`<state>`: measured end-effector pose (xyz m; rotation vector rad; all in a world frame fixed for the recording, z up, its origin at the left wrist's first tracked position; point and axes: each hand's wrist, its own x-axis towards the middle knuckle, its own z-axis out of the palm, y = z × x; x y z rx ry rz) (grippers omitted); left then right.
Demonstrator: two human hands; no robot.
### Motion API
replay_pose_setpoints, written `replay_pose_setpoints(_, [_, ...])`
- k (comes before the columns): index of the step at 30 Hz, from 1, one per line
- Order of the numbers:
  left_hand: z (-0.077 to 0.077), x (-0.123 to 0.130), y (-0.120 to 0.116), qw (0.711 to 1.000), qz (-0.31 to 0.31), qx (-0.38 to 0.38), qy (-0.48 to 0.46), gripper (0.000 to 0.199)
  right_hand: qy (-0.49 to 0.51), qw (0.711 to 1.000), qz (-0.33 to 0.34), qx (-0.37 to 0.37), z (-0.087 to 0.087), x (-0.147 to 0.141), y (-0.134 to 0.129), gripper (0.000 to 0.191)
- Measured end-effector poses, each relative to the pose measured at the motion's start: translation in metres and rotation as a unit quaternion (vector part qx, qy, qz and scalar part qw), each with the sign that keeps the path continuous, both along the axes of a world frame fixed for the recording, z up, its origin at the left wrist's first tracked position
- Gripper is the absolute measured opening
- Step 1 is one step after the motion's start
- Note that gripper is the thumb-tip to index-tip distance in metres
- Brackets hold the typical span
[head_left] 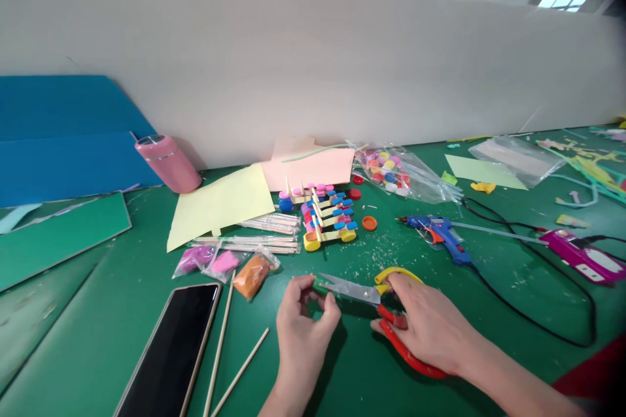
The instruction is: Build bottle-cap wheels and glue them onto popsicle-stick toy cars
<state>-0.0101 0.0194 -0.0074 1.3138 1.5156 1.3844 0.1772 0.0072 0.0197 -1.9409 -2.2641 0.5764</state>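
One pair of scissors (364, 292): silver blades aimed left, one loop of the handle yellow, the other red; I have it toward the near side of the table (372, 378), right of centre. The loops stand well apart, but I cannot tell how wide the blades are open.
Right hand (430, 326): fingers curled closed through and around the loops, holding the scissors.
Left hand (303, 329): thumb and forefinger nearly together on a small green piece (320, 285) at the blade tips, the other fingers bent in.
Phone (171, 352): dark screen up, toward the near left of my view of the table.
Sticks (239, 373): two pale ones, between the phone and the left hand.
Clay (252, 277): orange, wrapped, just beyond the sticks.
Carts (330, 215): a colourful cluster near mid-table, beyond the hands.
Glue gun (443, 234): blue, lying right of the carts, its nozzle pointing left.
Flask (169, 166): pink, tilted, toward the table's far edge on my left.
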Motion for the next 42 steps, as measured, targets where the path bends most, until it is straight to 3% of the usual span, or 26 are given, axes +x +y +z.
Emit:
replay_pose_setpoints(4, [0.001, 0.0, -0.001, 1.0, -0.004, 0.007, -0.006, 0.022, -0.006, 0.998, -0.062, -0.009, -0.003, 0.009, 0.006, 0.035])
replay_pose_setpoints(8, [-0.002, -0.001, 0.002, 1.0, 0.006, 0.003, -0.011, 0.024, 0.056, 0.998, -0.016, -0.017, 0.002, 0.011, 0.0, 0.031])
replay_pose_setpoints(11, [-0.003, -0.001, 0.003, 1.0, 0.009, 0.006, -0.018, 0.024, 0.041, 0.999, 0.011, -0.003, 0.004, 0.006, -0.005, 0.034])
replay_pose_setpoints(19, [-0.006, -0.003, 0.005, 0.998, -0.012, -0.03, -0.047, 0.021, -0.015, 1.0, -0.005, 0.011, 0.002, -0.004, 0.0, 0.04])
replay_pose_setpoints(25, [-0.001, -0.003, 0.005, 0.993, 0.011, -0.071, -0.098, 0.023, -0.008, 1.0, -0.003, 0.005, -0.001, -0.005, 0.004, 0.04])
replay_pose_setpoints(30, [0.004, -0.002, 0.002, 0.993, 0.006, -0.054, -0.1, 0.024, -0.012, 0.998, -0.069, -0.006, -0.005, 0.01, 0.009, 0.035])
replay_pose_setpoints(36, [-0.006, -0.002, 0.003, 0.994, -0.023, -0.04, -0.099, 0.023, 0.043, 0.999, 0.016, -0.013, 0.001, 0.007, 0.001, 0.033])
replay_pose_setpoints(42, [-0.004, -0.003, 0.003, 0.995, -0.025, -0.021, -0.094, 0.026, 0.021, 1.0, 0.02, -0.001, 0.001, -0.001, 0.001, 0.034])
